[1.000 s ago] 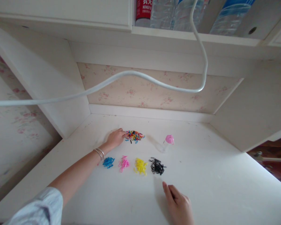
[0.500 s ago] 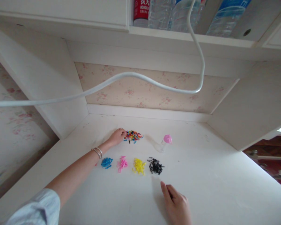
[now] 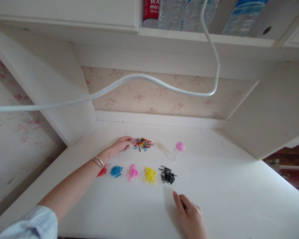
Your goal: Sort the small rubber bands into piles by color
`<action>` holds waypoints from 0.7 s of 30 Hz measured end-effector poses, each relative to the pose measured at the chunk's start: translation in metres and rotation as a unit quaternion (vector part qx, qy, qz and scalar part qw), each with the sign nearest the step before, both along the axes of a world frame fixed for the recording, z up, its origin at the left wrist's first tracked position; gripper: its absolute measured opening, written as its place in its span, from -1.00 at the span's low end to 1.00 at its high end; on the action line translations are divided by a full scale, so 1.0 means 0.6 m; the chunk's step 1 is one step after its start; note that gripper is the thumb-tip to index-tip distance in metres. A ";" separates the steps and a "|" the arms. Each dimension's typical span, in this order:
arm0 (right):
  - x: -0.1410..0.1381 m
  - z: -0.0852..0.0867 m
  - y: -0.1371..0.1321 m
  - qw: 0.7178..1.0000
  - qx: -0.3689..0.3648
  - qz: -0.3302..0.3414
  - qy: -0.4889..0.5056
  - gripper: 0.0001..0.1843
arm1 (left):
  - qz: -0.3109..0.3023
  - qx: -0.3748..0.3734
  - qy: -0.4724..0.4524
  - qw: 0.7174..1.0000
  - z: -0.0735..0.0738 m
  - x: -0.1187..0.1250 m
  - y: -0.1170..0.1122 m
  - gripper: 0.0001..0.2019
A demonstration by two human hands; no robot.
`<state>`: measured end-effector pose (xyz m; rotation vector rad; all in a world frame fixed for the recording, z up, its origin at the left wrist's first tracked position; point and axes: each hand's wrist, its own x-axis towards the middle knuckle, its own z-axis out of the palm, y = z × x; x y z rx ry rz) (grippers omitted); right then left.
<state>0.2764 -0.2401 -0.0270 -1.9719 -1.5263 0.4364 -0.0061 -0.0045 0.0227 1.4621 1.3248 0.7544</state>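
Note:
My left hand (image 3: 122, 144) is closed in a pinch at the left edge of a mixed pile of small coloured rubber bands (image 3: 143, 143). What its fingertips hold, if anything, is too small to make out. Sorted bands lie in a row nearer to me: red bands (image 3: 102, 170) partly behind my left wrist, blue bands (image 3: 116, 171), pink bands (image 3: 132, 173), yellow bands (image 3: 149, 175) and black bands (image 3: 167, 175). Just below the black heap, my right hand (image 3: 189, 214) is curled with the thumb against the fingers, its inside hidden.
A small clear container with a pink top (image 3: 180, 146) stands right of the mixed pile on the white desk (image 3: 226, 186). A white cable (image 3: 139, 76) crosses in front of the view. Water bottles (image 3: 170, 15) sit on the shelf above. Side panels close in the desk.
My left hand has drawn back slightly left from the mixed pile, and the red bands have come more into view. The right hand keeps its shape and place. The view has shifted a little.

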 end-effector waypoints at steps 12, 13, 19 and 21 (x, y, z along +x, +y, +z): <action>-0.005 0.002 -0.005 1.000 0.002 0.009 -0.026 -0.45 | 0.046 0.039 0.046 0.997 -0.009 0.006 0.011 -0.72; -0.004 0.001 -0.004 0.999 0.004 0.010 -0.031 -0.45 | 0.048 0.045 0.049 0.997 -0.011 0.010 0.012 -0.72; -0.002 -0.007 -0.002 0.999 0.019 0.008 -0.029 -0.46 | 0.044 0.064 0.065 0.995 -0.019 0.023 0.021 -0.68; -0.002 -0.009 -0.002 0.999 0.024 0.008 -0.027 -0.46 | 0.037 0.065 0.067 0.995 -0.024 0.024 0.025 -0.68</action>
